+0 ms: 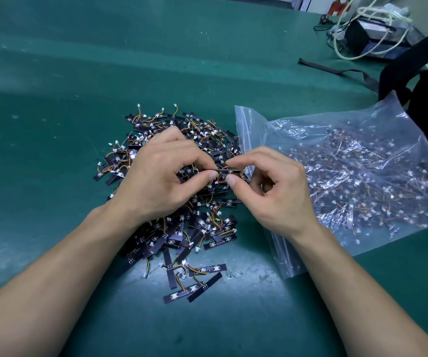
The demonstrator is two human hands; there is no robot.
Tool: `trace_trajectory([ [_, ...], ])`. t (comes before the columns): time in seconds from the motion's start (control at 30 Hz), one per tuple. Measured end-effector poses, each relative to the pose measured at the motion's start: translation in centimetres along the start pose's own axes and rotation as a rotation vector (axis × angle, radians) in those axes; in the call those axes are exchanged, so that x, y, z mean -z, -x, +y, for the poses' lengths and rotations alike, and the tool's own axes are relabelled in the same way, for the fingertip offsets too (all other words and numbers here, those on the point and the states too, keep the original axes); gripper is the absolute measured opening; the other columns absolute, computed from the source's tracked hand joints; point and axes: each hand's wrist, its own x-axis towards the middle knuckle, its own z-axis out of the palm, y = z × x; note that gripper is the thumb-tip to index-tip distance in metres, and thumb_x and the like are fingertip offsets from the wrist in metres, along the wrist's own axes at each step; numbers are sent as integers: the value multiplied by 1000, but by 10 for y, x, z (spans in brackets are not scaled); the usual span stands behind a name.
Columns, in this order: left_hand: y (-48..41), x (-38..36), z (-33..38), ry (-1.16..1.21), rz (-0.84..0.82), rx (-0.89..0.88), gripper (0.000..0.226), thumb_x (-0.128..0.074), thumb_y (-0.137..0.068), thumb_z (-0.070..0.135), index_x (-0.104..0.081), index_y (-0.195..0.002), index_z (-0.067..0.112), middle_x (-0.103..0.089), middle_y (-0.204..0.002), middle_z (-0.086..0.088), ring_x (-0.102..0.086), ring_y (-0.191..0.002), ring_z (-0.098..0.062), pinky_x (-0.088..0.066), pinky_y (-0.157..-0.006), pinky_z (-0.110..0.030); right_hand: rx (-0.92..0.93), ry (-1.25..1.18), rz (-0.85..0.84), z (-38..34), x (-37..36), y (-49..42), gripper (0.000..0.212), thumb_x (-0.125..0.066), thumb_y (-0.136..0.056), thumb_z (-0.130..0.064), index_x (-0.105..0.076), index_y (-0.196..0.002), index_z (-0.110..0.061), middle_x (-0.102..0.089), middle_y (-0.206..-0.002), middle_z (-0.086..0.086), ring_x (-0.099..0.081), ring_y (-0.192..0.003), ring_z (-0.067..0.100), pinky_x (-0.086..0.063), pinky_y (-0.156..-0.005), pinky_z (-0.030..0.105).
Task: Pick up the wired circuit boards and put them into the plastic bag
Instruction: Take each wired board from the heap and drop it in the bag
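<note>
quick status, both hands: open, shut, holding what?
Left hand: pinches the left end of one circuit board.
Right hand: pinches the right end of the same board.

No readable text anywhere. Tiny white print on small black rectangular circuit boards [179, 296], near centre, too small to read.

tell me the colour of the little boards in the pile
The boards are black, seen best in the head view.
</note>
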Motion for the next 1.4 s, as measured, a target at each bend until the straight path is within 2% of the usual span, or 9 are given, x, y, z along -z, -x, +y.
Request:
trace_trajectory([
  [0.13,0,0,0,-1,-3,-6,11,-76,-89,25,-77,-88,13,-71,-80,6,-53,-76,-24,-45,-73,-34,11,22,-1,0,-1,-1,5,-78,-87,-11,-76,-86,-15,-66,-78,-5,-53,-56,11,-39,-57,15],
  [0.3,0,-1,-1,16,-16,-8,17,-78,-87,28,-77,-93,13,-73,-86,6,-55,-78,-25,-46,-74,-35,32,39,-6,1,1,-2,4,-77,-88,-8,-76,-86,-11,-67,-79,-2,-55,-64,6,-42,-61,18],
  [0.4,1,0,-1,18,-18,-9,12,-76,-89,25,-77,-90,13,-72,-83,6,-53,-77,-25,-46,-73,-35,10,26,-9,0,0,-2,3,-78,-87,-10,-76,-86,-13,-67,-78,-3,-53,-61,5,-39,-60,15],
  [0.57,1,0,-2,14,-1,-3,11,-74,-91,22,-77,-87,11,-72,-81,4,-52,-76,-24,-46,-71,-38,-30,-4,-1,-2,0,-1,10,-80,-85,-21,-77,-93,-16,-66,-83,-2,-50,-51,15,-36,-54,14],
  [0.7,0,-1,-1,14,-2,-8,10,-75,-89,22,-77,-88,12,-72,-81,4,-53,-76,-25,-46,-71,-39,-4,29,-15,0,-1,-2,2,-78,-87,-16,-76,-86,-14,-66,-78,-4,-53,-58,11,-40,-58,16],
  [0.83,1,1,-1,24,-13,-6,11,-76,-89,24,-77,-90,13,-72,-84,7,-52,-77,-23,-45,-73,-35,37,34,-17,2,-1,-2,4,-77,-89,-13,-76,-85,-11,-67,-78,-4,-57,-65,8,-43,-60,20],
  [1.1,1,-1,0,18,1,-2,9,-74,-90,19,-76,-86,12,-72,-79,4,-53,-75,-25,-47,-69,-41,-32,-5,-10,0,-2,-1,4,-77,-87,-18,-76,-91,-18,-66,-81,-6,-51,-53,15,-40,-53,19],
  [1.4,1,1,1,19,-9,7,11,-74,-89,22,-77,-91,12,-72,-83,5,-52,-77,-23,-46,-72,-37,-10,19,-16,0,-1,-2,4,-74,-89,-12,-75,-86,-13,-65,-78,-4,-50,-59,6,-38,-60,15],
])
